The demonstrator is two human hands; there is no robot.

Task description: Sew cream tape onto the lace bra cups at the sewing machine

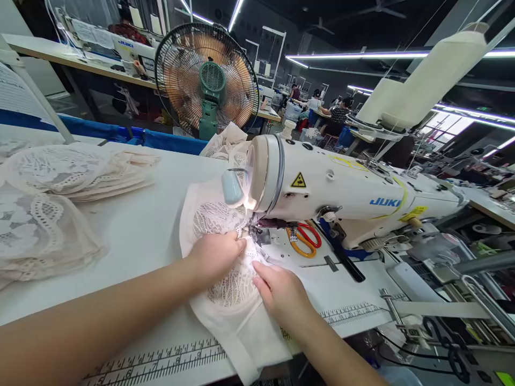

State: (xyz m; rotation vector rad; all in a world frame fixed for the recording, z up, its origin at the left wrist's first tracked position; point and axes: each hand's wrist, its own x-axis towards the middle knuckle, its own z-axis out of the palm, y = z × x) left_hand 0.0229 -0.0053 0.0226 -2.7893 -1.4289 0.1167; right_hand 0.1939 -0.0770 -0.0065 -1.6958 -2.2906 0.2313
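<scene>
A cream lace fabric piece (225,292) lies on the white table under the needle of a white Juki sewing machine (341,195). My left hand (215,254) rests on the lace just left of the presser foot (257,236), fingers curled and pressing the cloth. My right hand (281,292) lies on the lace in front of the foot, fingers together and pressed down on the fabric's edge. The machine lamp lights the needle area.
Stacks of lace pieces (60,198) lie at the left of the table. Orange and red scissors (304,239) sit under the machine arm. A green fan (207,80) stands behind. Thread cones (422,80) rise at the right. Other people work far back.
</scene>
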